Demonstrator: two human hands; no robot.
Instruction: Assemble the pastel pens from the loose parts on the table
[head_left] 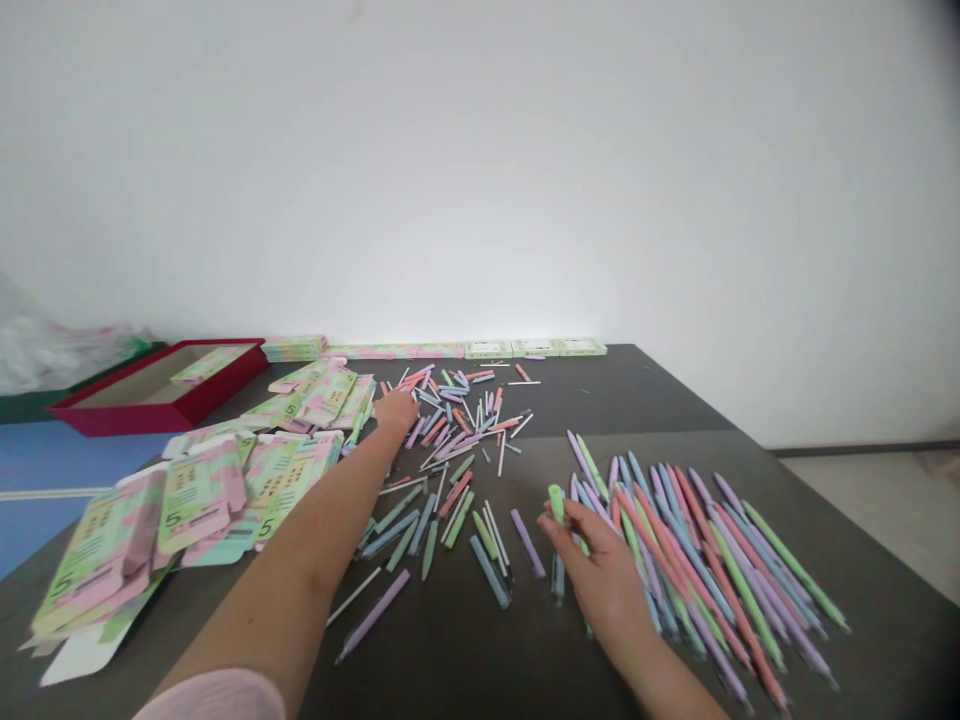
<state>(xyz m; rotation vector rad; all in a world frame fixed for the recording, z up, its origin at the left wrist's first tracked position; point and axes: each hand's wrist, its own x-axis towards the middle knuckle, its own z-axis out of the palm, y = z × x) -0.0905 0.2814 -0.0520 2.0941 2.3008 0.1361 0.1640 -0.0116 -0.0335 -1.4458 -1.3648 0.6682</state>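
**Left hand:** your left hand (396,412) reaches forward, its fingers bunched down among the loose pieces at the far end of the pile. You can't tell from this view whether it is gripping anything.

**Right hand:** your right hand (596,570) is curled closed, gripping a short mint-green plastic pen piece (556,504) upright between its fingers and thumb.

**Under and ahead of your left hand:** a scattered heap of short pastel plastic pen pieces (450,480) in coral, pale blue, mint and lilac lies mixed with thin white sticks (497,530). The heap spreads back towards your right hand.

**Just right of your right hand:** a fanned mass of long pastel pens (720,570) in lilac, coral, mint and blue lies with their tips pointing towards you, and your right hand's heel touches its edge.

**Left of your left hand:** flattened and part-folded green-and-pink printed cardboard boxes (199,500), each marked with a 5, lie in overlapping piles.

**Far left of your left hand:** an open red box tray (157,398) sits beyond the cardboard, with a clear plastic bag (34,345) behind it.

**Ahead of both hands:** a row of small closed pale-green boxes (517,348) lines the far edge of the dark table (660,395).

**Your left arm:** a pale pink sleeve (214,697) shows at its lower end.
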